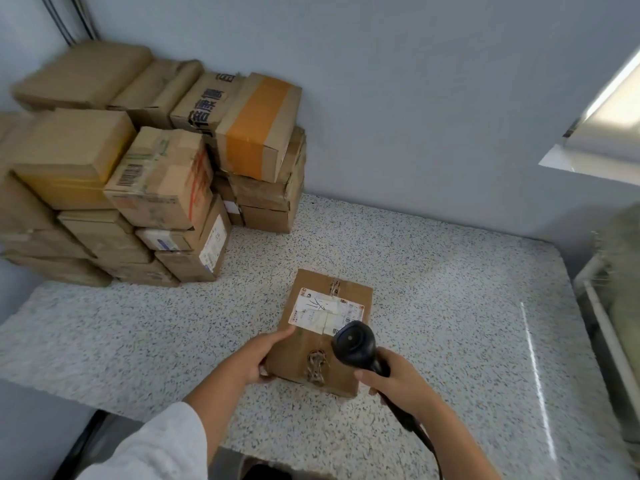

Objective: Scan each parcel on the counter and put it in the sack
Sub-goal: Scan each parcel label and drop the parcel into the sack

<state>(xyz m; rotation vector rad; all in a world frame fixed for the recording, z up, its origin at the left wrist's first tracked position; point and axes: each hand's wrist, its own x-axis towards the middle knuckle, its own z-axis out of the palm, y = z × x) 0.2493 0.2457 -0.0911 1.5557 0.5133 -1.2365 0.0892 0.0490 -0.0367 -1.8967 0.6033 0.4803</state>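
Note:
A brown cardboard parcel (pixel 311 344) with a white shipping label on top lies flat on the speckled counter (pixel 450 306). My left hand (pixel 261 355) grips its near left corner, thumb on the top face. My right hand (pixel 393 381) holds a black handheld scanner (pixel 355 342) by its handle, the head hovering over the parcel's right side near the label. The scanner's cable trails down past my wrist. A greenish sack (pixel 623 271) shows only partly at the right edge, blurred.
Several cardboard boxes (pixel 156 174) are stacked against the wall at the counter's back left. A white frame (pixel 602 320) stands beside the counter's right edge by the sack. A window sill is at the upper right.

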